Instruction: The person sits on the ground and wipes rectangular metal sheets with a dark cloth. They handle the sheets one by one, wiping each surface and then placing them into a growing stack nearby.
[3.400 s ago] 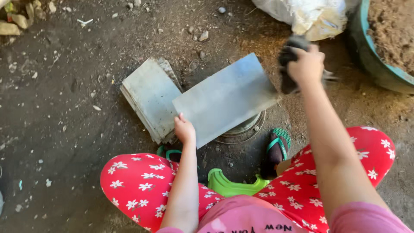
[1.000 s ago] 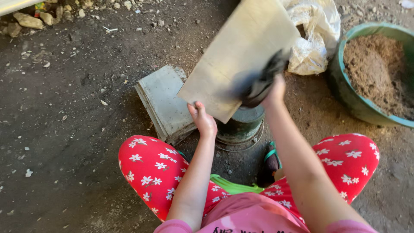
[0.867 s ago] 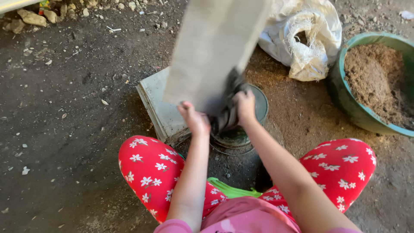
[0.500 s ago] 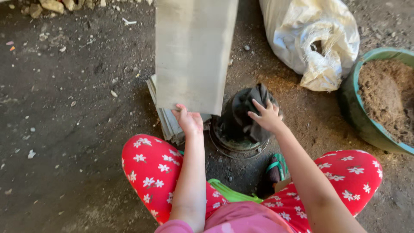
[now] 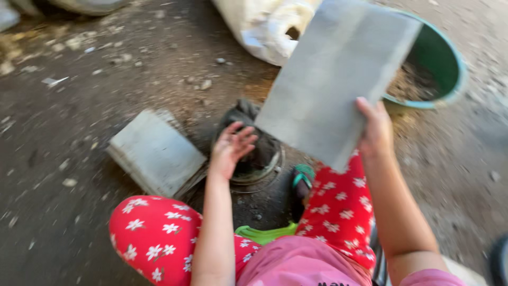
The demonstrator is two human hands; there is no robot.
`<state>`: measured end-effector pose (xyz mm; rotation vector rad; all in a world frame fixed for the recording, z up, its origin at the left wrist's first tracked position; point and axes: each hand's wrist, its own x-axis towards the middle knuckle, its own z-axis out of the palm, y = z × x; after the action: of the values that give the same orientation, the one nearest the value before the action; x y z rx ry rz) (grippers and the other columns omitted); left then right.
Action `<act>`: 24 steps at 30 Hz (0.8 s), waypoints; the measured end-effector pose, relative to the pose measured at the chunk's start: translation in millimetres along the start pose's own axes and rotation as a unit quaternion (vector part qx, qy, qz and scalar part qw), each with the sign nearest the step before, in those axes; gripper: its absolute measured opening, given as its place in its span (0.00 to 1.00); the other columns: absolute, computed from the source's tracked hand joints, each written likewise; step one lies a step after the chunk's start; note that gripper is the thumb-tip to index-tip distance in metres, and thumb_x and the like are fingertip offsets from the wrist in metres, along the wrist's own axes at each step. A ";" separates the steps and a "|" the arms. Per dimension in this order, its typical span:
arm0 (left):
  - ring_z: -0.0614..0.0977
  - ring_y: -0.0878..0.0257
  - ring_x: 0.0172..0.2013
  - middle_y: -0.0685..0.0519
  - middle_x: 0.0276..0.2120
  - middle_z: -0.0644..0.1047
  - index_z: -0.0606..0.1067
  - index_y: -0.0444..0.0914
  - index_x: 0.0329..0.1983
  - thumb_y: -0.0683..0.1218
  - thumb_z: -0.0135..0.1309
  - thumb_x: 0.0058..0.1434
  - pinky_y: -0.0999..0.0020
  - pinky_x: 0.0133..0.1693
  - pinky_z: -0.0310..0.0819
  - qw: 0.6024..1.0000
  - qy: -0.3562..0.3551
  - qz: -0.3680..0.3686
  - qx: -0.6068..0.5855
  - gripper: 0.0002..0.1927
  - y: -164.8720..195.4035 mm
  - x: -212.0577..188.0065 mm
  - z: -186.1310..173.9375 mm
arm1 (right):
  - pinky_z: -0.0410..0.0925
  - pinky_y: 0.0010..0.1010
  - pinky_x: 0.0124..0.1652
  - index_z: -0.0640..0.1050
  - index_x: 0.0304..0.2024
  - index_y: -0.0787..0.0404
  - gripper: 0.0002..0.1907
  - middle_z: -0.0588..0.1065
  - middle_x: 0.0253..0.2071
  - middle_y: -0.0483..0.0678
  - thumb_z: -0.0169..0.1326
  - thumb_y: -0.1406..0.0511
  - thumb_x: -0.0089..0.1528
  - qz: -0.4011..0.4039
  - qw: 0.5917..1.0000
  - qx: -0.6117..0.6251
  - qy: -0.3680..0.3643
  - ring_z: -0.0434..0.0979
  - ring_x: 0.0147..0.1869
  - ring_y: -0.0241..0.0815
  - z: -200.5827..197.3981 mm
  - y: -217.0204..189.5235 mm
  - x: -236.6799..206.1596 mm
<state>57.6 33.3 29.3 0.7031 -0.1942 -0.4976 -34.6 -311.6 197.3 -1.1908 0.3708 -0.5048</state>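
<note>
My right hand (image 5: pixel 377 132) grips the lower edge of a flat grey tile (image 5: pixel 338 79), held up tilted above my right knee. My left hand (image 5: pixel 231 148) is spread, fingers apart, over a dark rag (image 5: pixel 248 119) that lies on a round metal pan (image 5: pixel 262 167) on the ground. It rests on or just above the rag; I cannot tell which. A stack of similar grey tiles (image 5: pixel 154 152) lies on the ground just left of the pan. I squat in red trousers with white flowers.
A green basin (image 5: pixel 442 58) holding brown soil stands at the upper right, partly hidden by the tile. A white sack (image 5: pixel 262 26) lies at the top. The dirt ground is strewn with small stones. A green sandal (image 5: pixel 303 177) is by the pan.
The tile has passed from my left hand to my right hand and swung to the right. My right hand has left the rag; my left hand is now over it.
</note>
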 end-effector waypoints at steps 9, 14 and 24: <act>0.74 0.45 0.66 0.42 0.68 0.70 0.61 0.44 0.72 0.57 0.43 0.73 0.44 0.65 0.66 0.985 0.160 0.016 0.066 0.27 -30.6 43.1 -70.9 | 0.73 0.44 0.68 0.69 0.69 0.67 0.20 0.75 0.67 0.54 0.50 0.64 0.78 -0.190 0.923 -0.108 0.317 0.78 0.69 0.49 -330.9 -139.0 -245.3; 0.74 0.46 0.67 0.46 0.71 0.71 0.61 0.46 0.74 0.55 0.44 0.78 0.41 0.67 0.67 0.989 0.120 -0.027 0.078 0.24 -44.8 43.6 -96.1 | 0.74 0.46 0.64 0.70 0.68 0.67 0.18 0.76 0.66 0.55 0.45 0.63 0.80 -0.168 0.824 -0.155 0.518 0.80 0.67 0.50 -451.8 -118.1 -456.5; 0.72 0.46 0.64 0.46 0.70 0.68 0.59 0.49 0.72 0.55 0.39 0.77 0.39 0.66 0.67 0.978 0.147 -0.023 0.146 0.22 -47.5 66.9 -102.2 | 0.61 0.65 0.68 0.65 0.72 0.58 0.27 0.68 0.74 0.56 0.47 0.56 0.73 -0.088 0.727 0.130 0.668 0.68 0.76 0.60 -449.0 70.8 -625.1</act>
<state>132.0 27.0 -78.3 1.0617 0.0287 -0.4058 -778.4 -295.9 -12.1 -0.3820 1.3722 -1.5183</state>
